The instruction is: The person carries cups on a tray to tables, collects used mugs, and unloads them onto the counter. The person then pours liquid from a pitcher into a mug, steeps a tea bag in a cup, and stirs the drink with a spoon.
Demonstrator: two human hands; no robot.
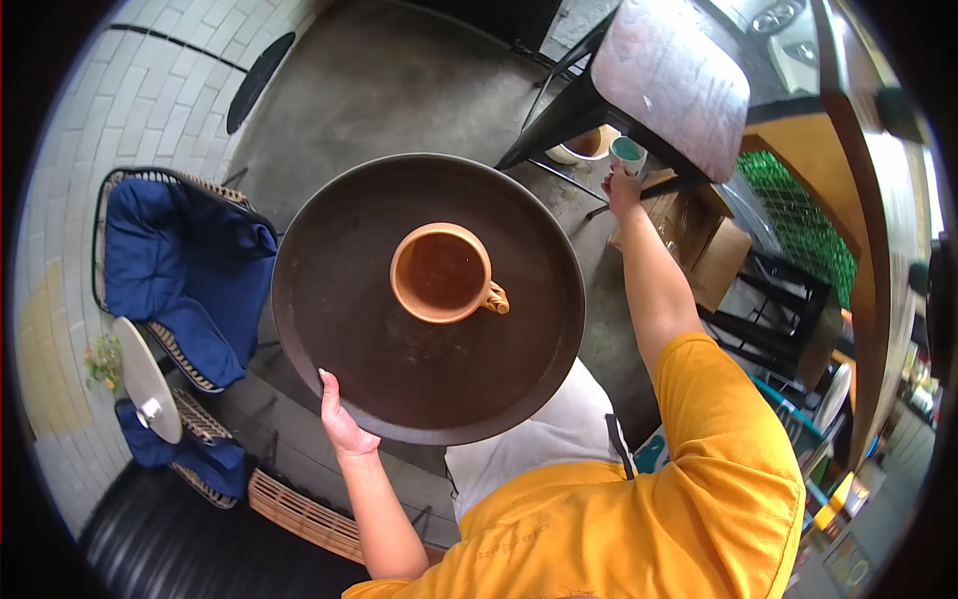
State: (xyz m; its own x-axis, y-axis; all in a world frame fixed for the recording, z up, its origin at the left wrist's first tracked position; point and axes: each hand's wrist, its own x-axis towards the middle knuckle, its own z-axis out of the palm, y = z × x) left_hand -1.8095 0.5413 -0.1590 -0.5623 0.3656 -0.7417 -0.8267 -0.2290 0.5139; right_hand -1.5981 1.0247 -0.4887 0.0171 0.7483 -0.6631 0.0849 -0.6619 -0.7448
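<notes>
My left hand point(344, 424) grips the near left rim of a large round dark brown tray point(334, 235), its thumb over the edge and the other fingers hidden beneath. An orange-brown mug point(439, 275) stands near the middle of the tray, handle pointing right; whether it holds liquid I cannot tell. Out to the far right, my right hand point(623, 188) is closed around a small cup point(628, 152) with a pale green inside. That cup is beside the leg of a metal stool, close to a whitish bucket point(587, 147) with a brownish inside.
The metal stool point(669, 85) stands at the upper right, with a cardboard box point(720, 260) below it. On the left are a wicker chair with blue cushions point(185, 260) and a small round table point(150, 384). A wooden-slatted piece point(304, 514) lies at lower left.
</notes>
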